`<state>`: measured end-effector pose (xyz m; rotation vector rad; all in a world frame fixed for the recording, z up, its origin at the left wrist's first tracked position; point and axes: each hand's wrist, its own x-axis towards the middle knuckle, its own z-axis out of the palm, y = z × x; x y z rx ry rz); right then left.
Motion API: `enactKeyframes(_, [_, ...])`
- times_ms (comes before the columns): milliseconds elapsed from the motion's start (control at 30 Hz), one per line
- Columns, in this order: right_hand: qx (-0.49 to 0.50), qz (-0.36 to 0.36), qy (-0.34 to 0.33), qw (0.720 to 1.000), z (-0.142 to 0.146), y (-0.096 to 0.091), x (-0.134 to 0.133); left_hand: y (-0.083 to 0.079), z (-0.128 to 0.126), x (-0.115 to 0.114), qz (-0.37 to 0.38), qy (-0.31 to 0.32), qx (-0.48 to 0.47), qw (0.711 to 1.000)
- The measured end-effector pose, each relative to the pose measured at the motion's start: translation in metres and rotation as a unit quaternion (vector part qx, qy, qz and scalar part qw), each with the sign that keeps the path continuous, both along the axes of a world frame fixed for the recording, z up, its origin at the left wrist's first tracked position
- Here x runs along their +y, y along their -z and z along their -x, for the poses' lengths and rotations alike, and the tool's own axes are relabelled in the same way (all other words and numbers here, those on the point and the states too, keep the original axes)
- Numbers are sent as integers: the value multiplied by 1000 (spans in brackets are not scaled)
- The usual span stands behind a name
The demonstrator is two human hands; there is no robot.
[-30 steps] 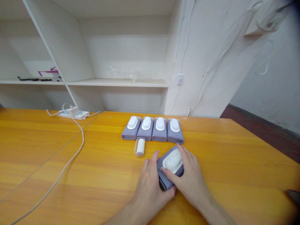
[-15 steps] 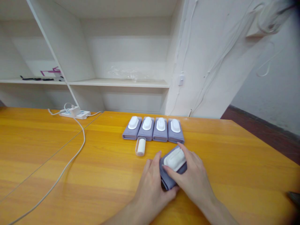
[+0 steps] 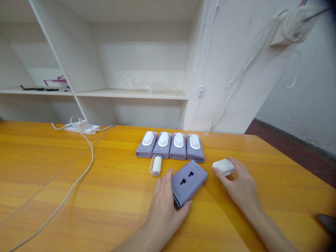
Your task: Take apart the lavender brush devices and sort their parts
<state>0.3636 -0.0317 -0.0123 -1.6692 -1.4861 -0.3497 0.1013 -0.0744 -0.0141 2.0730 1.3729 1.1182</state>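
My left hand [image 3: 168, 206] grips the near left end of a flat purple-grey case [image 3: 189, 182], thumb on one side and fingers on the other. Two black keyhole-like slots show in the case's upper face. To the right, my right hand [image 3: 240, 182] pinches a white oval piece [image 3: 224, 167] between thumb and fingers, apart from the case. Behind stands a row of several like cases [image 3: 177, 150], each with a white oval piece [image 3: 179, 140] on top. A clear capsule-shaped container [image 3: 155, 166] with a white cylinder in it lies in front of the row.
A white power strip [image 3: 83, 127] with a plugged-in adapter sits at the back left, and its white cable [image 3: 89, 168] runs across the table. White shelves [image 3: 131, 93] rise behind. A dark object [image 3: 327, 222] lies at the right edge.
My right hand has lifted the white oval piece off the case and carried it to the right, baring the two slots. My left hand keeps its hold on the case.
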Motion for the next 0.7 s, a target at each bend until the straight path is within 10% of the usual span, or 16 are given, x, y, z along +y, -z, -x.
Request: enactKeyframes(700, [-126, 175, 39, 976, -17, 22, 2, -3, 10, 7, -8, 22, 13, 1000])
